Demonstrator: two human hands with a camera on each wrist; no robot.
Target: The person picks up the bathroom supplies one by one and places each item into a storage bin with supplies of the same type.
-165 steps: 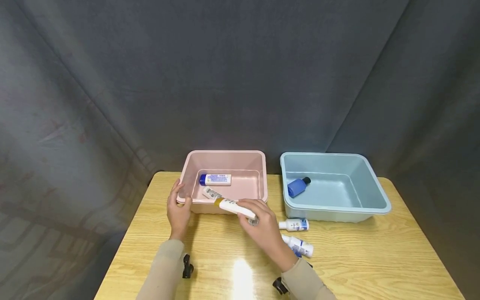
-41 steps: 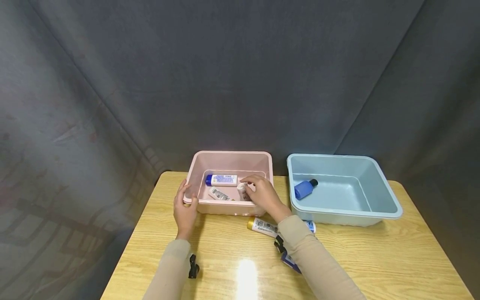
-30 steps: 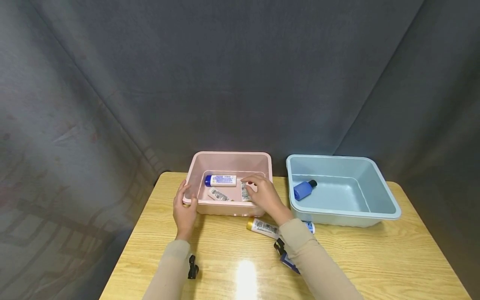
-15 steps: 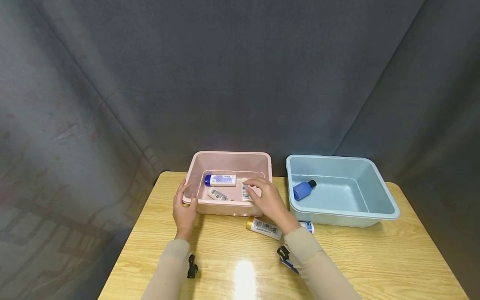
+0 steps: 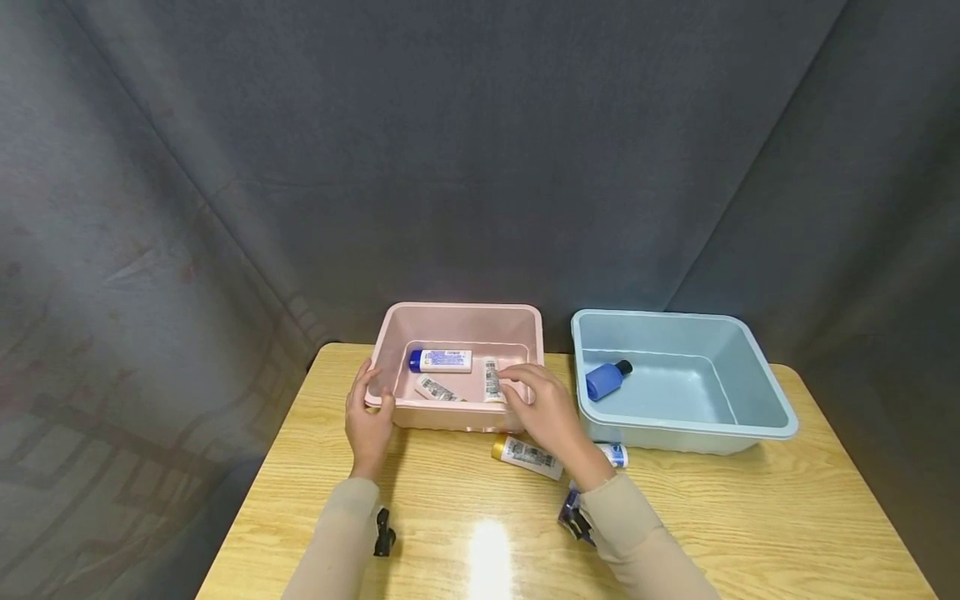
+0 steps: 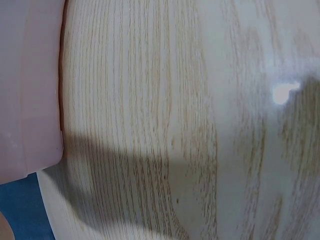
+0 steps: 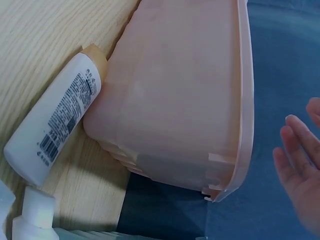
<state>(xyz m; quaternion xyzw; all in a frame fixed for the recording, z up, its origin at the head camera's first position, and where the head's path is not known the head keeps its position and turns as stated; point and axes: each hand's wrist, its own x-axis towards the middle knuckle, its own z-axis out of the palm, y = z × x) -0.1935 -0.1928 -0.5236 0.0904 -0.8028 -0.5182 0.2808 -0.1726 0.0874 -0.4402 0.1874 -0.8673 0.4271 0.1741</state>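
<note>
My left hand (image 5: 367,429) grips the front left corner of the pink bin (image 5: 463,415), its thumb over the front rim. Over the right part of this bin hovers my right hand (image 5: 543,408), thumb and fingers apart and holding nothing; its fingers (image 7: 297,150) show in the right wrist view. Just left of its fingertips a white bottle (image 5: 492,379) with a printed label lies lengthwise on the bin floor. A white bottle with a blue cap (image 5: 442,361) lies farther back. Another white bottle (image 5: 437,388) lies slanted at the front, partly hidden by the rim.
A light blue bin (image 5: 686,425) stands to the right, with a blue black-capped bottle (image 5: 604,381) inside. On the table (image 5: 435,517) lie a white gold-capped bottle (image 5: 531,457), a white bottle (image 5: 617,454) and a dark blue item (image 5: 568,510), the latter two partly behind my right arm.
Earlier my right hand held the gold-capped bottle, which now lies on the table. It then reached into the pink bin, let go of a white bottle and drew back right. My left hand stayed.
</note>
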